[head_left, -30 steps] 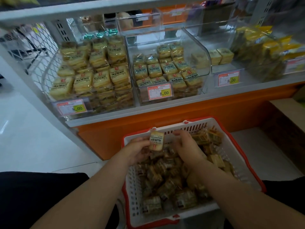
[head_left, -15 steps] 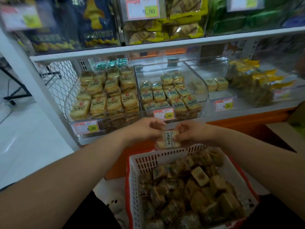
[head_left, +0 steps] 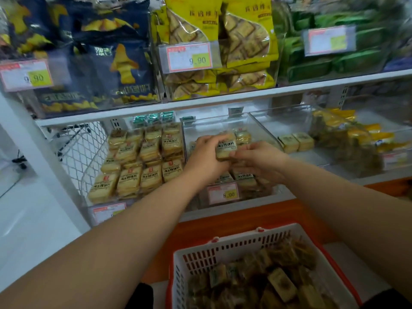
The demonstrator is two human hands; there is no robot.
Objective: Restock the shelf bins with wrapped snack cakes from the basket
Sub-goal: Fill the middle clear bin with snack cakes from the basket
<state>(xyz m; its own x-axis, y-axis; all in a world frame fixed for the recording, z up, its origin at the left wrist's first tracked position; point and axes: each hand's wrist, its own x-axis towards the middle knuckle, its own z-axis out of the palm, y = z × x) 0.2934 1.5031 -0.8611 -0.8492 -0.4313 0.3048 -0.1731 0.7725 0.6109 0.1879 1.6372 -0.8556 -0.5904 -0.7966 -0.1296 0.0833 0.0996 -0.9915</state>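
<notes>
A wrapped cake [head_left: 225, 149] is held at centre frame between both hands, above the stock in the middle bin [head_left: 263, 130]. The left hand [head_left: 206, 156] is curled round the cake's left end; the right hand [head_left: 256, 158] pinches its right end with bent fingers. Whether the cake already rests on the packs beneath cannot be told, since both hands cover that spot.

The basket [head_left: 223, 248], at lower centre-right, is seen well filled with further cakes, so most of the restocking is judged outstanding.

Risks noted:

- The bin's stock is stacked in leaning rows. If the cake is released on a sloping pack, it may slide forward toward the price tag [head_left: 223, 194] and over the low front wall.
- The wrappers appear glossy; a slack pinch during release could let the cake drop skew or upside down, with the label hidden.
- The clear bin wall at centre-right is hard to see; the right wrist could knock it as the hand is withdrawn, and the rows could be shifted.
- The left bin [head_left: 138, 159], just beside, holds similar-looking packs. The basket cakes look darker, though blurred; misplacement is possible if labels are not checked.
</notes>
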